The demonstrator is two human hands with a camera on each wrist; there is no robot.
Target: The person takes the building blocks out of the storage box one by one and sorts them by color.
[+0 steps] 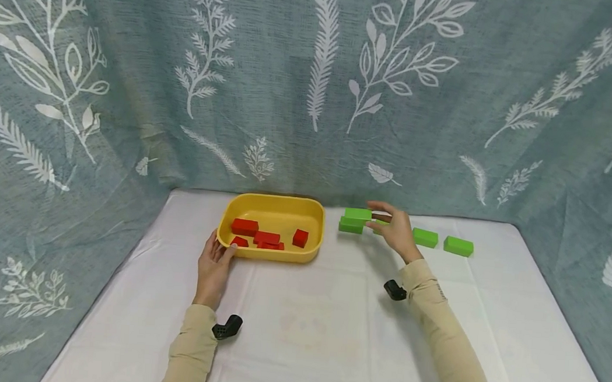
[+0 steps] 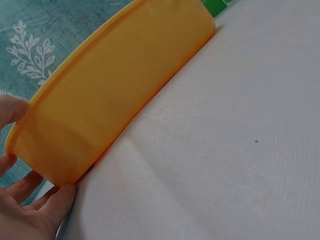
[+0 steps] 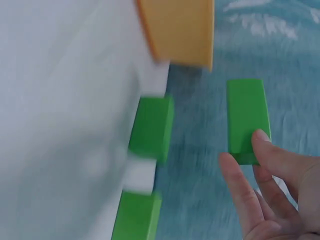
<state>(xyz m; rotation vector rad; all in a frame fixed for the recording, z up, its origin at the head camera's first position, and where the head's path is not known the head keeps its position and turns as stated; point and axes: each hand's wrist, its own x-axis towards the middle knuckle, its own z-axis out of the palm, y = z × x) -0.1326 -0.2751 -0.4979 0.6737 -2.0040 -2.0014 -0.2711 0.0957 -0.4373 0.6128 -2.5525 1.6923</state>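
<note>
The right hand (image 1: 394,231) pinches a green block (image 1: 358,214) by one end, up off the white table (image 1: 305,296), long axis running left to right, free end pointing at the yellow tray (image 1: 286,212)! Well apart from it, the left hand (image 1: 212,273) grips the tray's near-left corner.

No word, brand or number can be read; a small dark marking (image 1: 442,291) on the right sleeve (image 1: 446,337), at four o'clock in the head view, is too tiny to decipher.
</note>
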